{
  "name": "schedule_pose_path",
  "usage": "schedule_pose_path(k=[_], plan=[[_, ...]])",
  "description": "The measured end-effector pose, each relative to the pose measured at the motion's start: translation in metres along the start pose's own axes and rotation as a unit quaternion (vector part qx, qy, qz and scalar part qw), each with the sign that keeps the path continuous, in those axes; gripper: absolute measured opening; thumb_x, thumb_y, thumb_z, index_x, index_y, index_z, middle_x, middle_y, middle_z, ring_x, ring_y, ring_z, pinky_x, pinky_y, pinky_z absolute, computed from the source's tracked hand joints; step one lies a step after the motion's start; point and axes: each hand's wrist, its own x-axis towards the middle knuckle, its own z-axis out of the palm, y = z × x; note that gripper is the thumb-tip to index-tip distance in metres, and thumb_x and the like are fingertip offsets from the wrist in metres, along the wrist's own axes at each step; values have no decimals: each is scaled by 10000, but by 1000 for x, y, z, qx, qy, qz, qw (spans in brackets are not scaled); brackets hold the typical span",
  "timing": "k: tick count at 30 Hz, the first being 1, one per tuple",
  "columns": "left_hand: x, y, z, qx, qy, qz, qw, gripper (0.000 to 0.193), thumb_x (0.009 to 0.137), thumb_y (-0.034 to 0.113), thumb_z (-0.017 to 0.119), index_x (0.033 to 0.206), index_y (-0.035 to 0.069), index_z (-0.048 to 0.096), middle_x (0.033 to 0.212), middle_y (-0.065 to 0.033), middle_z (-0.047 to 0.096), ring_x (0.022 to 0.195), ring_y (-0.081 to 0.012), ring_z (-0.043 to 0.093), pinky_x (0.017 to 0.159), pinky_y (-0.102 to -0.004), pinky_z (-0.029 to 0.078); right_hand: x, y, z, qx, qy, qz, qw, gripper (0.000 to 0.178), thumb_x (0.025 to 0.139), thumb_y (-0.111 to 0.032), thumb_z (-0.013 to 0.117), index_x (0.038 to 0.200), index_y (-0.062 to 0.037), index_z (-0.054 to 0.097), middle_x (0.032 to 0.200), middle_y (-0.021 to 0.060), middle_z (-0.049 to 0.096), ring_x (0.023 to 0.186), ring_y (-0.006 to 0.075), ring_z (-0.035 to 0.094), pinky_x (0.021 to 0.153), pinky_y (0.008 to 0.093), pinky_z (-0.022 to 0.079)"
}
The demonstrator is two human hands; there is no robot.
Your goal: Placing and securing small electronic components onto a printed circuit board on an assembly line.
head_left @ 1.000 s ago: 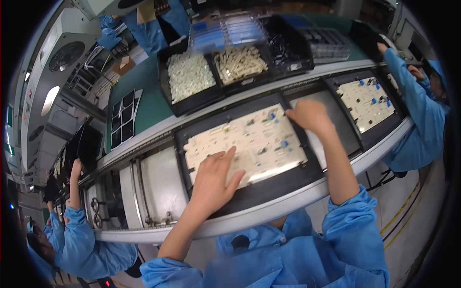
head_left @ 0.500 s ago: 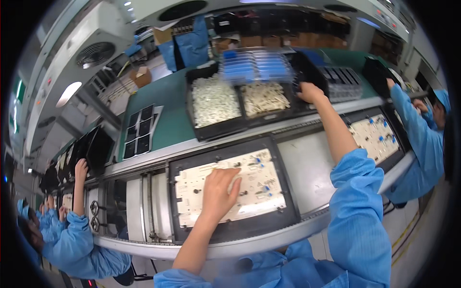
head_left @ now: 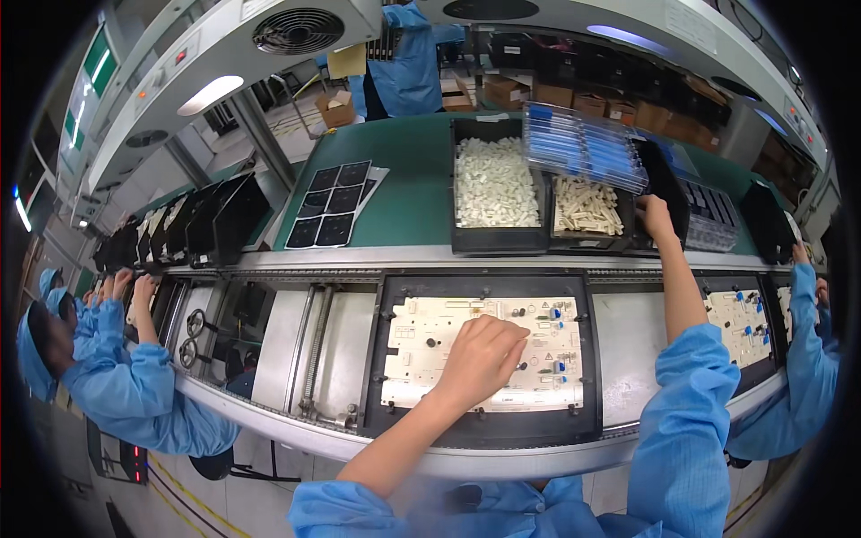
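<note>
Circuit board [head_left: 543,345] lay under left hand [head_left: 482,359], right hand [head_left: 656,218] at black bin [head_left: 671,179]

Pale circuit board sat flat in a dark frame [head_left: 538,432], on the conveyor line straight in front of the person; small dark and blue components stood on it, the blue ones toward its right side. Left hand was over the board's middle, fingers bent and half closed, back of the hand up (could not tell whether the tips touched the board or pinched anything).

Right arm reached forward, past the board's right side; right hand was partly closed at the black bin, its fingertips hidden (grip and contents could not be told). Left of that bin, cream pieces [head_left: 587,211] filled one compartment; white pieces [head_left: 496,186] filled the next one over; a clear tray [head_left: 583,148] with blue strips lay tilted above the cream pieces, partly covering them.

Green table [head_left: 404,161] ran behind the line; on it, left of the bins, lay a sheet of black panels [head_left: 332,204]. Second board [head_left: 740,325] was on the line to the right, a bare metal plate [head_left: 628,359] between; co-workers in blue sat left [head_left: 134,386] and right.
</note>
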Motion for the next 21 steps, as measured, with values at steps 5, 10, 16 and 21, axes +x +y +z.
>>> schedule_pose_path(k=[5,10,16,21], plan=[[-2,-3,4,-31,0,-2,1000,127,823,98,625,924,34,666,884,-70,648,846,-252,579,771,-355,447,-3,4,-12,101,38,50,993,226,806,-107,649,1015,-24,673,794,152,670,553,209,627,510,318,486],[-7,0,6,-75,-2,-38,996,167,845,110,614,989,39,662,907,-89,651,868,-252,598,783,-344,472,-23,-13,-35,194,90,106,971,235,847,-141,602,1027,-3,662,672,96,656,442,113,551,399,253,412],[-1,11,6,-238,5,-137,962,301,829,2,611,1127,41,608,1076,-110,578,776,-140,625,712,-250,506,-112,-103,-69,331,-177,4,927,217,879,-174,553,984,-26,671,675,-14,624,496,20,398,434,172,295],[0,7,10,-288,-30,-120,950,439,806,-37,627,1229,44,540,1143,-93,473,873,-128,571,770,-245,491,-182,-183,-43,463,-443,-48,766,230,916,-243,551,975,-45,651,659,-49,463,562,29,357,471,196,287]])
